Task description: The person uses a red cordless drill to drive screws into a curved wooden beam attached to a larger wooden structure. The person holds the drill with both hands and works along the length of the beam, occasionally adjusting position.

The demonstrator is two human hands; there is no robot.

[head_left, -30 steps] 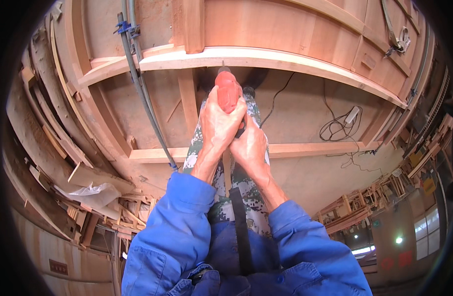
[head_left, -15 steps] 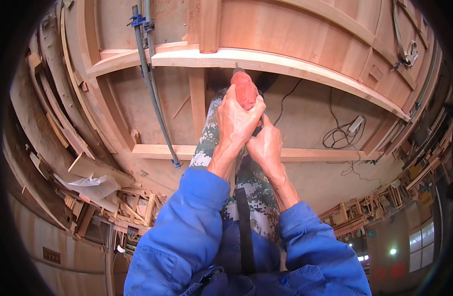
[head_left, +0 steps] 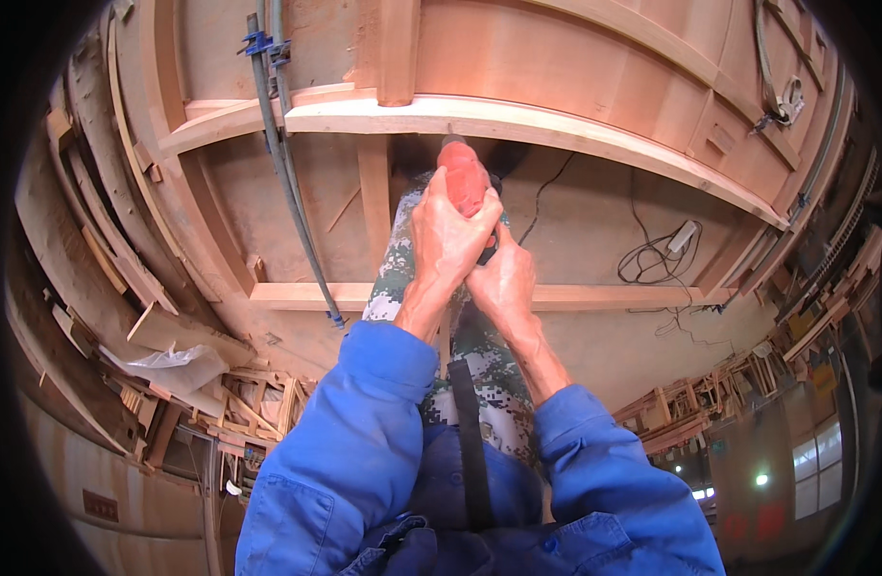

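A red power drill (head_left: pixel 465 179) points away from me, its dark tip at the near face of a pale wooden beam (head_left: pixel 537 127). Whether the bit has entered the wood I cannot tell. My left hand (head_left: pixel 445 235) is closed around the drill's red body from the left. Lower and to the right, my right hand (head_left: pixel 506 280) wraps around its handle, which the fingers mostly hide. Beyond the beam lies reddish wooden panelling (head_left: pixel 556 67), and a wooden post (head_left: pixel 398 53) meets the beam from the far side.
Two long bar clamps (head_left: pixel 279 144) with blue jaws cross the frame at left. A lower wooden rail (head_left: pixel 594 298) runs behind my wrists. A black cable with a white power strip (head_left: pixel 684 236) lies at right. Logs and boards (head_left: pixel 124 182) line the left; wood scraps (head_left: pixel 710 398) are heaped at right.
The whole view has shifted slightly, so everything sits a little further left. Both hands still grip the drill against the same stretch of beam.
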